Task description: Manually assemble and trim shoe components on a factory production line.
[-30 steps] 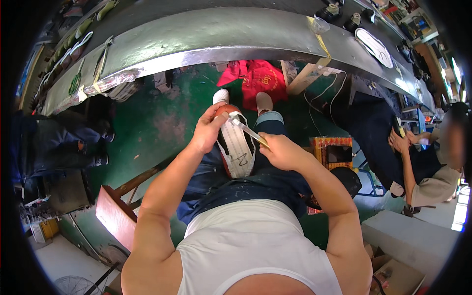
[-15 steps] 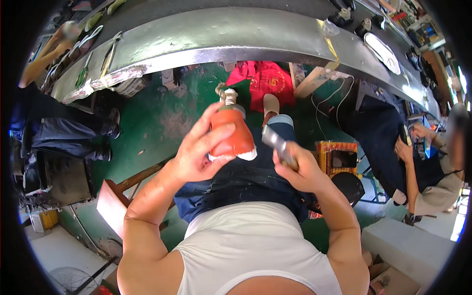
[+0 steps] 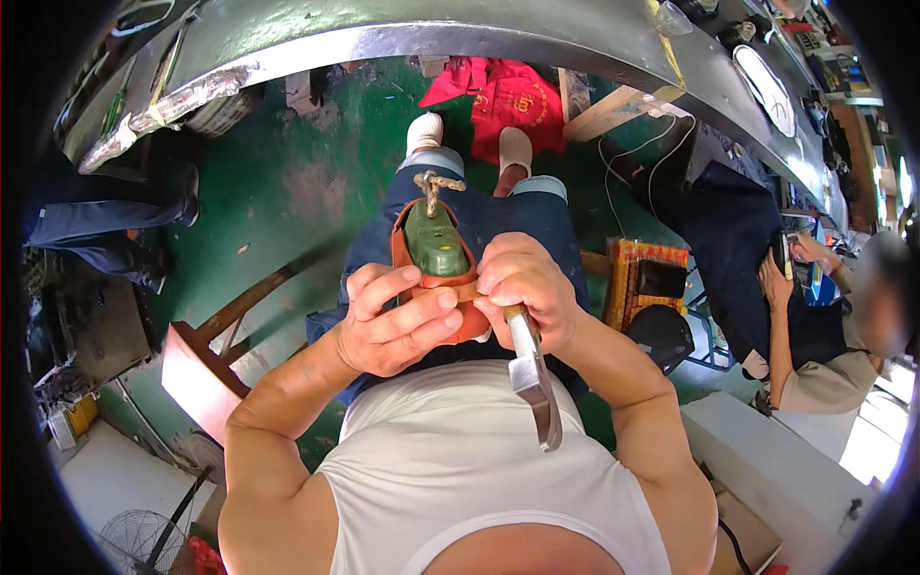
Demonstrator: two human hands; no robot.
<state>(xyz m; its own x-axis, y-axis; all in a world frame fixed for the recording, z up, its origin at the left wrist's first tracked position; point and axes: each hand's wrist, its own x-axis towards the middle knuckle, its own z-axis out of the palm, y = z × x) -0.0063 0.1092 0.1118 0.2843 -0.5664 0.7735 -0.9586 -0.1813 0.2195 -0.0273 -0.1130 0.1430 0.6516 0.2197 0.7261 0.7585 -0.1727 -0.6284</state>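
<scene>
A reddish-brown leather shoe upper [image 3: 469,326] sits around a green shoe last [image 3: 436,246] above my lap. A knotted rope loop [image 3: 433,188] sticks up from the last. My left hand [image 3: 395,321] is closed around the near side of the upper, its fingers along the leather edge. With its fingertips, my right hand [image 3: 530,287] pinches that edge from the other side. A hammer [image 3: 533,381] is also held in my right hand, its metal head pointing down toward my white top. The handle is mostly hidden in the palm.
A long metal-edged workbench [image 3: 383,43] runs across the far side. Red cloth [image 3: 517,107] lies beneath it. A wooden stool [image 3: 206,374] stands left of me. At right sits a co-worker [image 3: 815,355], beside a patterned box [image 3: 644,283].
The shoe has been turned so the green last faces up, and it is lower. My right hand has come in to the leather edge, the hammer head swinging round toward me.
</scene>
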